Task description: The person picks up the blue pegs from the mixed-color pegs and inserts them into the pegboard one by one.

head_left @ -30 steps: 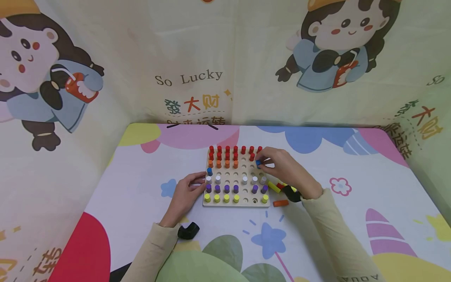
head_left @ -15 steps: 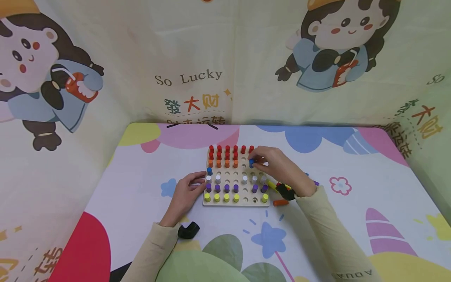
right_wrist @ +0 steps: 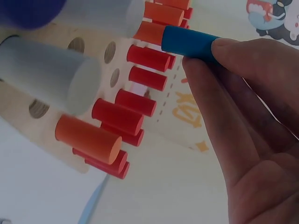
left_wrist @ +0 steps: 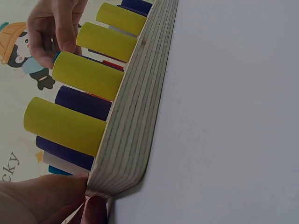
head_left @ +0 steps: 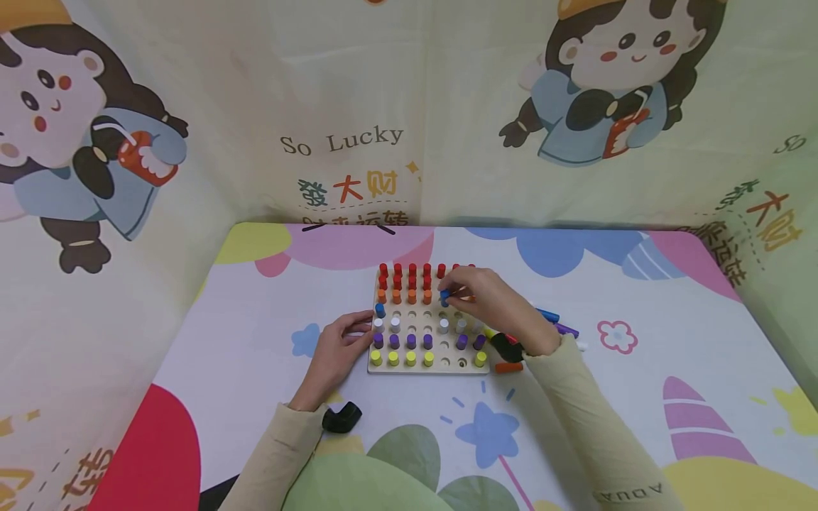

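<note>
A wooden pegboard lies on the table, bearing rows of red, orange, white, purple and yellow pegs. One blue peg stands at its left end, with bare holes to the right in that row. My right hand pinches another blue peg between thumb and fingers, held above the board near the orange row. At the board's left side is my left hand, its thumb and a finger gripping the edge by the corner in the left wrist view. The right hand hides some pegs in the back right part.
Loose pegs lie right of the board: a blue peg, a purple peg and an orange peg, with yellow, red and white ones partly behind the right wrist. A patterned cloth wall rises behind the table.
The right hand has moved left over the board with the blue peg, uncovering loose blue and purple pegs on the table. The left hand and board have stayed put.
</note>
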Motion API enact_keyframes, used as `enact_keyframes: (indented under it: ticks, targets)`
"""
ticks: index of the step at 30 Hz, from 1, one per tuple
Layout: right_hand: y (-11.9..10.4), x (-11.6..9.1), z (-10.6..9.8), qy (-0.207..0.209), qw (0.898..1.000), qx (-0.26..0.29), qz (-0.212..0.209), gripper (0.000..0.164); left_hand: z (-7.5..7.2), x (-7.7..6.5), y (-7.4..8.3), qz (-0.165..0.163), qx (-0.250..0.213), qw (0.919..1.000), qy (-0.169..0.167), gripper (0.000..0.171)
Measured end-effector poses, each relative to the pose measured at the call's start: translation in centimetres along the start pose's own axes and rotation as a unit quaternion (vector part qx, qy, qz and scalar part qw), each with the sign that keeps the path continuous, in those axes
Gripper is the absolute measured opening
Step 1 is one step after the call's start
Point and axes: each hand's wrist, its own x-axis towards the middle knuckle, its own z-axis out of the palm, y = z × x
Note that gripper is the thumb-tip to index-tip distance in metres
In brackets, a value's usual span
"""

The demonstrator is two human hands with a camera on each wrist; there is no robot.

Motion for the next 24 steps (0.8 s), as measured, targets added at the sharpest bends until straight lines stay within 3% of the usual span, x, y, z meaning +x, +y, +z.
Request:
enact_keyframes:
  ticks: [17, 24]
  targets:
    - [-1.1, 1.5, 0.5, -0.020, 1.000, -0.001, -0.009, 0.021, 0.0, 0.0, 0.0, -0.001, 0.001, 1.0000, -0.003, 0.041]
    - [-1.6, 2.1, 1.0, -0.032, 0.999, 0.004, 0.011, 0.022, 0.0, 0.1, -0.1, 0.002, -0.004, 1.0000, -0.002, 0.041]
